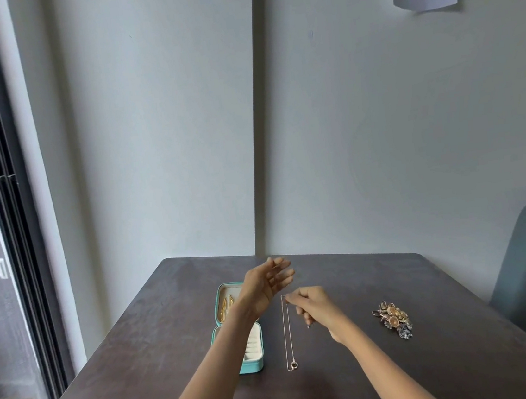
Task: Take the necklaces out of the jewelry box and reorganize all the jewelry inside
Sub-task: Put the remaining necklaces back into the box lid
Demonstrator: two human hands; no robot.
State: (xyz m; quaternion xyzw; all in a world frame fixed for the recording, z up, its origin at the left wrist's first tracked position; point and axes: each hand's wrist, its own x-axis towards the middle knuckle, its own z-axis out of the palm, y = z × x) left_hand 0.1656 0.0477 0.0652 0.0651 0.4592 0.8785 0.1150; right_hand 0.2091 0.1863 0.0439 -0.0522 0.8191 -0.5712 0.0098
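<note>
Right hand (311, 306) pinching a hanging necklace (287, 335) at frame centre, left hand (267, 285) raised with fingers spread, open jewelry box (237, 328) on counter (140, 347)

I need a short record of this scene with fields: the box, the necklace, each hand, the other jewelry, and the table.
box: teal jewelry box, lid open, on the table, left of the necklace
box content: gold pieces in the lid half
necklace: thin chain, hanging straight down, its clasp end near the table
right hand: pinches the top of the chain
left hand: raised above the box, fingers straight, holds nothing
other jewelry: mixed pile on the table, right of the hands
table: dark surface
</note>
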